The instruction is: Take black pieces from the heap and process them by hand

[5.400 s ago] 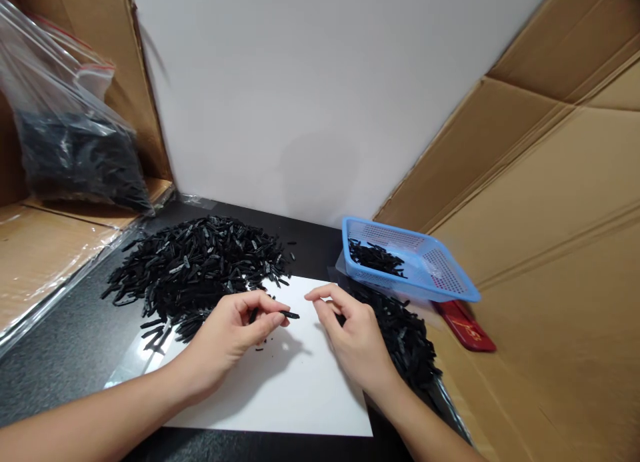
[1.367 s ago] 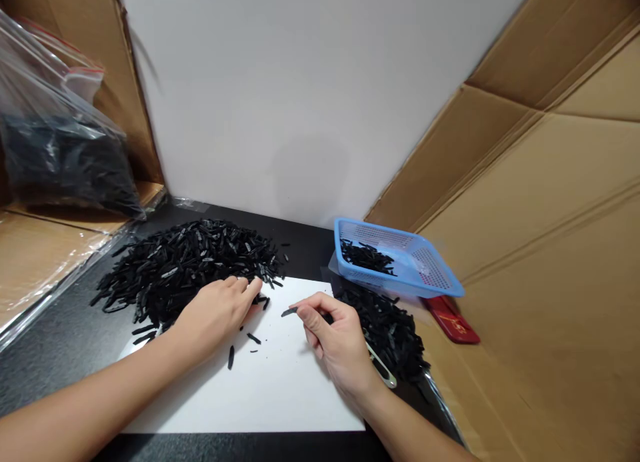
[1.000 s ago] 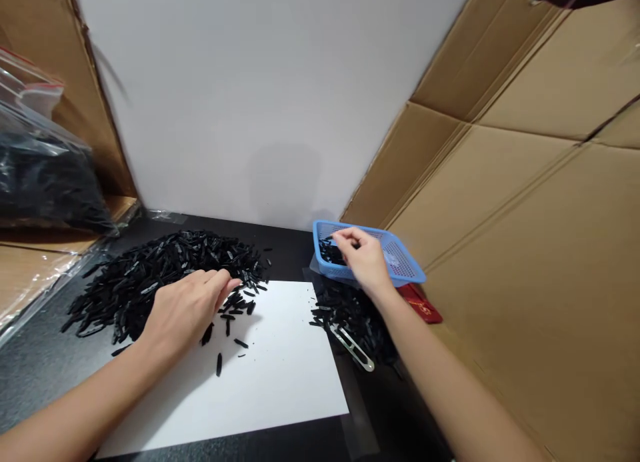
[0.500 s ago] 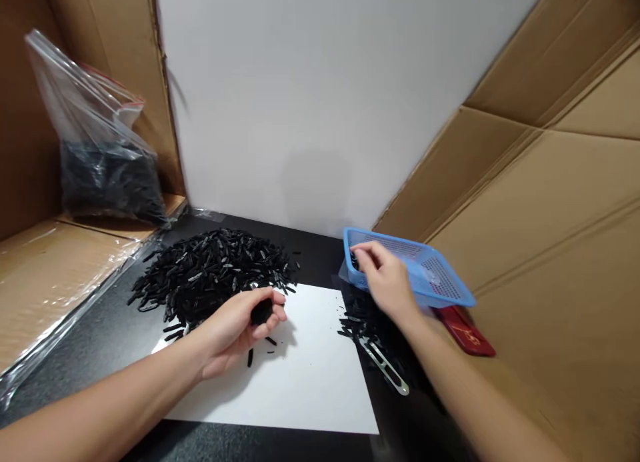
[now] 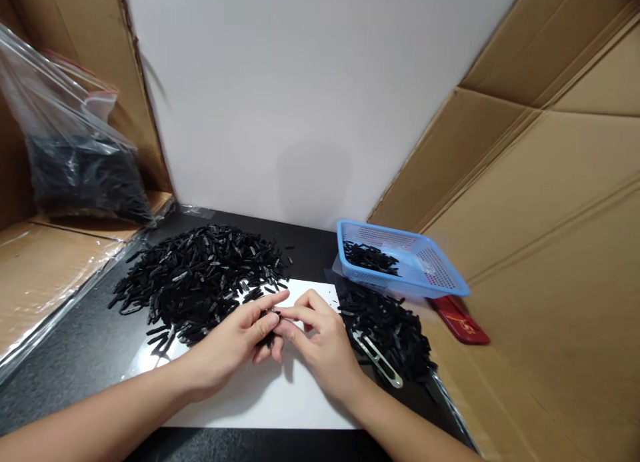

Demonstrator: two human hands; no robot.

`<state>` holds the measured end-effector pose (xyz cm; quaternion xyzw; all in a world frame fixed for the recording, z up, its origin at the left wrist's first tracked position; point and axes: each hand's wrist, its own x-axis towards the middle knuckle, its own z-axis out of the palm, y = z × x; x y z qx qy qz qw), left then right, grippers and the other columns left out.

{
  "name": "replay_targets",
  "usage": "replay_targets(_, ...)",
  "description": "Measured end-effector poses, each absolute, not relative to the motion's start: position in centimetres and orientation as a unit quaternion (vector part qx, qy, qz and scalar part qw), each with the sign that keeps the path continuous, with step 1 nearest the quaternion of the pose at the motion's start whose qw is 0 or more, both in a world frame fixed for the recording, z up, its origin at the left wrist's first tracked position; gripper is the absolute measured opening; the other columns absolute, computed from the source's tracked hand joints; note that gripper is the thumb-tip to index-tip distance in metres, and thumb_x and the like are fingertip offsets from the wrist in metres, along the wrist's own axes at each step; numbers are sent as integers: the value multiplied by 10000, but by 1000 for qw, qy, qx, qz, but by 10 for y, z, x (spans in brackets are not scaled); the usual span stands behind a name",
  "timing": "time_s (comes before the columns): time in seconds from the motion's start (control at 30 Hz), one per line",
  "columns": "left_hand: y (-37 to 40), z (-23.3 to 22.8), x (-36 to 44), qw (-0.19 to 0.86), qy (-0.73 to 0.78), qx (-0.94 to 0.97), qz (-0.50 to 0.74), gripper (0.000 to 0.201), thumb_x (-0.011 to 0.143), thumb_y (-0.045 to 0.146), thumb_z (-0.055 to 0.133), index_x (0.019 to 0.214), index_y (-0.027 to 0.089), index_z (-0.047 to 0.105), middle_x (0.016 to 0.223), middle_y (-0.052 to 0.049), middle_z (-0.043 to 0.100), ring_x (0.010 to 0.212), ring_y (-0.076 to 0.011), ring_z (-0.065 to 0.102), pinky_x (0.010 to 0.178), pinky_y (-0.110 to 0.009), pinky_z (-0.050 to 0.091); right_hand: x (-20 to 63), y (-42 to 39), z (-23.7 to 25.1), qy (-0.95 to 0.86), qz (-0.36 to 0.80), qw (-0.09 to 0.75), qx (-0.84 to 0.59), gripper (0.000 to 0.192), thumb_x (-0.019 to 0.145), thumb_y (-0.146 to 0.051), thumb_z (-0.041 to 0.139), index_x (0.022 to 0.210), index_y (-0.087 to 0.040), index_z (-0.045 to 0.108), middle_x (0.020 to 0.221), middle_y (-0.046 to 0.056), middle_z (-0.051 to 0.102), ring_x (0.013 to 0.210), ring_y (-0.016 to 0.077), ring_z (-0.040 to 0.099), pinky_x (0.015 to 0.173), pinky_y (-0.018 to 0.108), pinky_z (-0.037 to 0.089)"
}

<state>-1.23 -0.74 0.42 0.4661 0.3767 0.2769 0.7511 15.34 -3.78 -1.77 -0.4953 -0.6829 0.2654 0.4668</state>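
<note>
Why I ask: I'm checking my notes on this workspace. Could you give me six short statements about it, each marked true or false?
1. Black strips lie in the blue basket. True.
2. The right hand is inside the blue basket. False: its fingers are at the left hand, over the white sheet.
3. The left hand holds black pieces. True.
4. The red object lies left of the larger black pile. False: it lies to the right, by the blue basket.
5. The slotted tool lies right of the white sheet. True.
6. The clear bag is empty. False: dark material fills its lower part.
</note>
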Motion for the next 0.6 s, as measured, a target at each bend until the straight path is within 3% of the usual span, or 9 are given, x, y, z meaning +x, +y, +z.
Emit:
replay_targets(0.13,-9,4,-12,780,368,431,265,639,733,478,771,1250,127,638,688,15,581,633,-91,423,584,-198,316,147,-38,-22,-655,287,496,-492,116,811,-146,701,737,-217,756,769,11,592,684,155,605,614,266,498)
replay_targets(0.27,-7,-3,-12,779,389,398,289,518,725,363,806,1175,136,688,639,35,555,603,-78,402,608,-189,339,152,-35,-25,-688,254,483,-479,106,870,-218,659,843,-213,762,797,47,708,730,182,662,656,285,510)
replay_targets(0.43,-3,-1,-13,757,414,374,340,371,816,289,727,1165,174,674,755,1,638,634,-82,440,620,-180,362,179,-27,-16,-748,55,331,-572,355,922,-383,596,632,-192,675,551,40,642,504,179,585,508,275,371)
replay_targets(0.5,-2,3,-14,753,415,375,347,315,864,313,670,1148,176,668,819,-25,674,639,-87,444,620,-183,370,187,-25,-11,-728,10,309,-612,342,960,-336,531,686,-190,672,586,49,644,539,195,598,537,284,373)
replay_targets(0.6,-3,5,-15,763,411,372,332,383,893,364,623,1234,190,607,808,-30,682,640,-102,449,630,-197,382,184,-26,-7,-731,69,384,-560,252,982,-228,462,937,-183,707,843,82,688,786,215,646,694,302,456)
